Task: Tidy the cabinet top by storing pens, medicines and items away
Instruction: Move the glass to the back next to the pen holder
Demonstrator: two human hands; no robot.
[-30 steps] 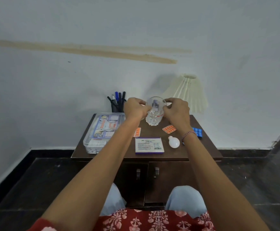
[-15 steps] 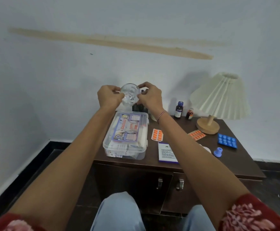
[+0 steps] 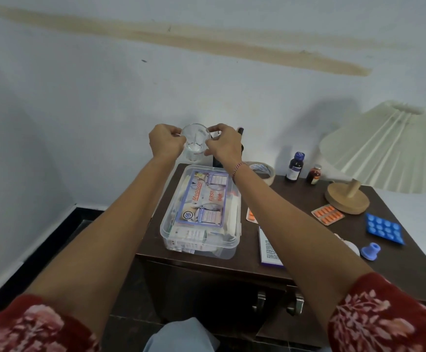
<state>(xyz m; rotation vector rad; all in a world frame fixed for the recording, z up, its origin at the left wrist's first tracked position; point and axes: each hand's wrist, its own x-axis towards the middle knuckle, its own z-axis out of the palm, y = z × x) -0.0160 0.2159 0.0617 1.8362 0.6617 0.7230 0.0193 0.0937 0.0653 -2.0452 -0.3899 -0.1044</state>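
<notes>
My left hand and my right hand grip a clear drinking glass between them, raised above the back left corner of the dark wooden cabinet top. Below the hands lies a clear plastic first-aid box with its lid on. Two orange pill strips, a blue blister pack, a white and purple medicine carton and two small medicine bottles sit on the top. A dark pen holder is mostly hidden behind my right hand.
A pleated cream lamp on a wooden base stands at the back right. A tape roll lies behind the box. A blue cap and a partly hidden white object sit near the front. Cabinet door handles are below.
Both hands carried the glass from the middle of the cabinet top to its back left, above the box. My view swung left, so the lamp now sits at the right.
</notes>
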